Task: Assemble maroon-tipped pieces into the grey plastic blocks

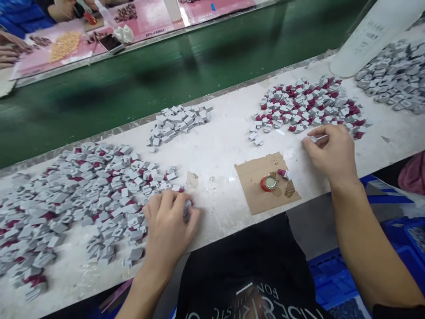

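Note:
My left hand [172, 219] rests on the white table at the right edge of a large pile of grey and maroon pieces [99, 190]. Its fingers curl round a small grey piece [187, 208]. My right hand [332, 148] is just below another pile of grey and maroon pieces [305, 104], its thumb and forefinger brought together near a small light piece, hard to make out. Between my hands lies a cardboard square [257, 199] bearing a red-rimmed bottle cap [268, 183], a wet stain and a small maroon and grey piece [283, 173].
A smaller pile of grey pieces [179, 122] sits at the table's back edge. At the back right are a white bottle [361, 44] and more grey pieces [396, 75]. Beyond the green divider [149, 79], other people's hands work at a pink-covered table [146, 17].

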A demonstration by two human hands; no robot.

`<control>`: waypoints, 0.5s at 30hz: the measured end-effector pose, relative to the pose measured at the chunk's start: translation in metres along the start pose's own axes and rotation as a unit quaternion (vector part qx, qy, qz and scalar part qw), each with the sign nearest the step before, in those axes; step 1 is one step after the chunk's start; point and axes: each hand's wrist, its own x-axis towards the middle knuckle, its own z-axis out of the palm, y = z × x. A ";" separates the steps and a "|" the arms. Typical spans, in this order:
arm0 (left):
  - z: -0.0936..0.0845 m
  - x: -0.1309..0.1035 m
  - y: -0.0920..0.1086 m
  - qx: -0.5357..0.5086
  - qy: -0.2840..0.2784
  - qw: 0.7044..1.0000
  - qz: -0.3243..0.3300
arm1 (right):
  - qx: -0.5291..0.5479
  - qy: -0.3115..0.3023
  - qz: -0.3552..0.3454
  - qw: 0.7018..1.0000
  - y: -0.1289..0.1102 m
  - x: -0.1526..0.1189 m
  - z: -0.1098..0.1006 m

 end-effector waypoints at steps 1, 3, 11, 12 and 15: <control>0.000 -0.003 -0.003 0.010 0.003 1.000 -0.005 | -0.006 -0.007 0.005 1.000 0.000 -0.002 -0.003; -0.003 -0.004 -0.009 0.010 -0.004 1.000 -0.003 | -0.013 -0.022 0.020 0.999 0.000 -0.007 -0.009; -0.026 0.091 -0.039 -0.065 0.016 0.997 -0.038 | 0.003 -0.111 0.035 0.993 0.010 -0.018 -0.031; -0.023 0.110 -0.044 -0.067 0.011 0.997 -0.045 | 0.016 -0.114 0.037 0.993 0.013 -0.020 -0.032; -0.006 0.161 -0.053 -0.076 0.009 0.995 -0.064 | 0.061 -0.123 0.054 0.989 0.023 -0.026 -0.033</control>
